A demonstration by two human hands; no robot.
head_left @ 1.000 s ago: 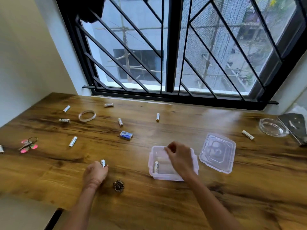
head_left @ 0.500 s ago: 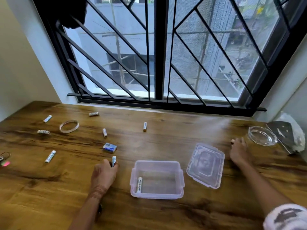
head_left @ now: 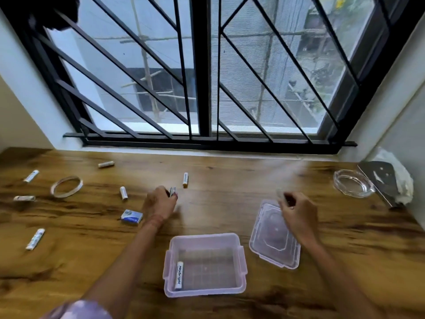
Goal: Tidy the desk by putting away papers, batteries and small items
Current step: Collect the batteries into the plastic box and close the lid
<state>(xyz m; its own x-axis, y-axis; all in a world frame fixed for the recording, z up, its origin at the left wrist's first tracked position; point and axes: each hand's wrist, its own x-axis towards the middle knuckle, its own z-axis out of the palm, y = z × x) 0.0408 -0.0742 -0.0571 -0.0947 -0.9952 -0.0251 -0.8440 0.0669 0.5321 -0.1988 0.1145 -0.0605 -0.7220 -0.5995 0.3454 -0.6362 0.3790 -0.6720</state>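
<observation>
**Battery roundup on the worktop, mid-sweep**

So the clear plastic box (head_left: 204, 264) sits open near the front edge of the wooden worktop (head_left: 230, 199), with one battery (head_left: 179, 275) lying along its left wall. Its lid (head_left: 274, 236) lies flat just to the right, not touching it.

Left hand (head_left: 159, 201) is out past the box with its fingers closed around a battery (head_left: 172, 191), and another battery (head_left: 185, 179) lies just beyond it. Right hand (head_left: 299, 214) hovers over the far end of the lid, fingers pinched on something small, too blurry to tell what.

More batteries are scattered on the left side, plus a small blue box (head_left: 131, 217) and a tape ring (head_left: 66, 186). A glass ashtray (head_left: 353, 183) sits far right.
</observation>
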